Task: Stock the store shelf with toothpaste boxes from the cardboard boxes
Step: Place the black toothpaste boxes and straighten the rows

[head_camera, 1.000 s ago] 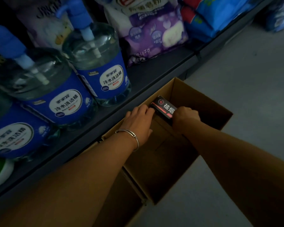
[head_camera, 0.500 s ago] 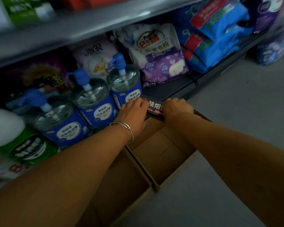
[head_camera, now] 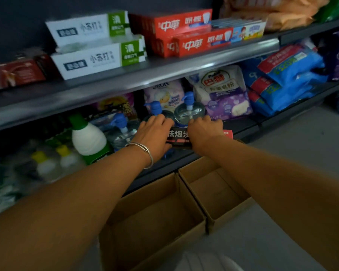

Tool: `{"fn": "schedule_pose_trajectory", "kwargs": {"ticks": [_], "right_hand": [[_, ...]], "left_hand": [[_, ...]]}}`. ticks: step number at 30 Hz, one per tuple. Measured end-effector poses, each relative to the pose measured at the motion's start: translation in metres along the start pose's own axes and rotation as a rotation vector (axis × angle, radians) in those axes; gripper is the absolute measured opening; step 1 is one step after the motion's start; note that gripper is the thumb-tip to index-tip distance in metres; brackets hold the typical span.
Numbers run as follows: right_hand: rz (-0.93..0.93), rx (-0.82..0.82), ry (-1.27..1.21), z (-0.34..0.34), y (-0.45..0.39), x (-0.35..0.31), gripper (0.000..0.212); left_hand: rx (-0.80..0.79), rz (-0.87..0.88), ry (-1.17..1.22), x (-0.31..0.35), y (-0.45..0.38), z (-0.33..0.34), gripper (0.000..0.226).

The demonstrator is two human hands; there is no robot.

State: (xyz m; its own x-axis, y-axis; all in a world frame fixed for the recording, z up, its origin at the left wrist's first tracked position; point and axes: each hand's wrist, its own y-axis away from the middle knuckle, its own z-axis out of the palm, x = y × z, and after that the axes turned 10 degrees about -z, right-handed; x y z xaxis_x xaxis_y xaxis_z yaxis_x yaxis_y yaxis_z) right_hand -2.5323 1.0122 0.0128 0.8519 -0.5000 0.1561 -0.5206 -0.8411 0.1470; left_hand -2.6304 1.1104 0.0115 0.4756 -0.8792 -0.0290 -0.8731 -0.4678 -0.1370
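Observation:
A stack of black toothpaste boxes with white lettering and a red end hangs in front of the lower shelf, held between both hands. My left hand, a silver bangle on its wrist, grips the left end. My right hand grips the right part, and the red end sticks out past it. Two open cardboard boxes sit on the floor below: the left cardboard box and the right cardboard box. On the upper shelf lie white-green toothpaste boxes and red toothpaste boxes.
Dark red boxes lie at the upper shelf's left. The lower shelf holds blue pump bottles, a white bottle with a green cap, purple-white bags and blue packs. Grey floor spreads to the right.
Both hands have lifted the black boxes out of the right cardboard box and up in front of the lower shelf. The view has tilted up, bringing the upper toothpaste shelf into sight.

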Motion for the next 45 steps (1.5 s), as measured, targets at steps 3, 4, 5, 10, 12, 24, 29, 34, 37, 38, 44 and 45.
{"fn": "schedule_pose_trajectory", "kwargs": {"ticks": [3, 4, 5, 10, 12, 24, 29, 34, 37, 38, 44, 45], "right_hand": [[-0.046, 0.044, 0.028, -0.018, 0.005, -0.019, 0.055], [-0.063, 0.06, 0.039, -0.024, 0.006, -0.025, 0.054], [-0.084, 0.074, 0.055, -0.029, 0.008, -0.031, 0.054], [-0.177, 0.146, 0.115, -0.055, 0.016, -0.061, 0.057], [-0.216, 0.183, 0.131, -0.066, 0.017, -0.073, 0.058], [-0.409, 0.372, 0.172, -0.124, 0.025, -0.148, 0.056], [-0.469, 0.429, 0.173, -0.147, 0.027, -0.176, 0.053], [-0.491, 0.475, 0.167, -0.167, 0.026, -0.195, 0.058], [-0.495, 0.494, 0.162, -0.177, 0.024, -0.207, 0.061], [-0.498, 0.503, 0.162, -0.18, 0.022, -0.21, 0.061], [-0.512, 0.558, 0.156, -0.193, 0.004, -0.232, 0.06], [-0.516, 0.564, 0.158, -0.195, 0.001, -0.235, 0.061]], "left_hand": [[0.01, -0.04, -0.006, -0.017, 0.013, -0.016, 0.055], [0.017, -0.053, -0.003, -0.023, 0.017, -0.021, 0.055], [0.024, -0.065, -0.003, -0.03, 0.021, -0.026, 0.055], [0.054, -0.12, -0.039, -0.06, 0.043, -0.049, 0.058], [0.06, -0.14, -0.05, -0.071, 0.051, -0.059, 0.062], [0.078, -0.274, -0.101, -0.137, 0.1, -0.115, 0.074], [0.097, -0.339, -0.145, -0.165, 0.117, -0.132, 0.077], [0.115, -0.396, -0.163, -0.188, 0.124, -0.149, 0.08], [0.132, -0.422, -0.161, -0.203, 0.125, -0.156, 0.08], [0.137, -0.427, -0.157, -0.207, 0.126, -0.158, 0.079], [0.143, -0.456, -0.163, -0.231, 0.123, -0.163, 0.078], [0.15, -0.462, -0.165, -0.236, 0.122, -0.164, 0.078]]}}
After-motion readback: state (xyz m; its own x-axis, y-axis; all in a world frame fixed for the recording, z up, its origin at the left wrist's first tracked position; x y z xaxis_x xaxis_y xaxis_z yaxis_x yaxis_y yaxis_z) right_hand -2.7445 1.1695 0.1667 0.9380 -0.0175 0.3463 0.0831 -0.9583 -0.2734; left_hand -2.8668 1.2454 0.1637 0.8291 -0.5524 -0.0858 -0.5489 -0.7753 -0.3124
